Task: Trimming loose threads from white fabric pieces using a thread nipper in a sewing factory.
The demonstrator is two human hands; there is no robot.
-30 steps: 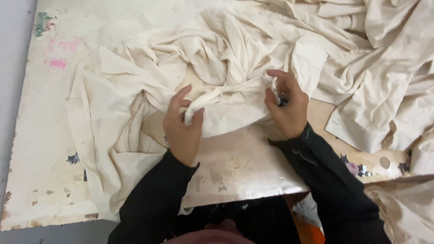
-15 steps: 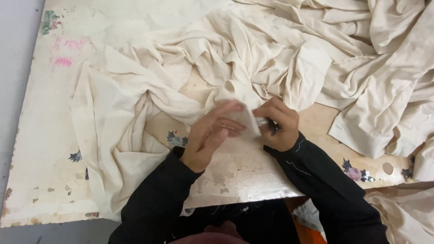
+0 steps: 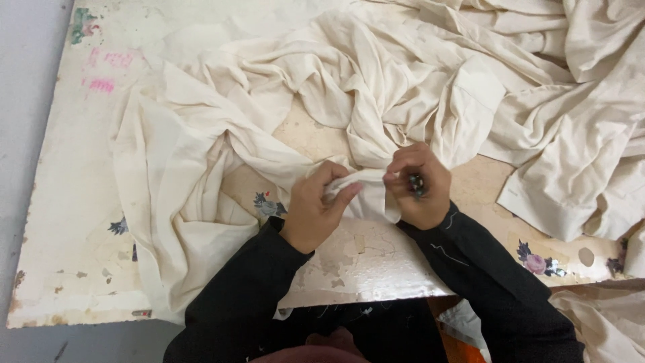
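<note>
A large crumpled cream cloth (image 3: 349, 87) lies spread over a worn pale table (image 3: 74, 202). My left hand (image 3: 316, 212) pinches a bunched edge of that cloth near the table's front. My right hand (image 3: 420, 185) grips the same edge from the right, and a small dark tool (image 3: 416, 183) shows between its fingers; what kind of tool I cannot tell. The two hands sit close together with a short stretch of fabric (image 3: 366, 191) between them. Black sleeves cover both forearms.
More cream fabric (image 3: 584, 134) is piled at the right and hangs off the table's right edge. The tabletop has peeling paint, small flower stickers (image 3: 535, 261) and pink marks (image 3: 101, 84) at the far left. Grey floor (image 3: 20, 101) runs along the left.
My hands have come together from wide apart, gathering the cloth edge between them near the table's front. The cloth has been drawn toward me.
</note>
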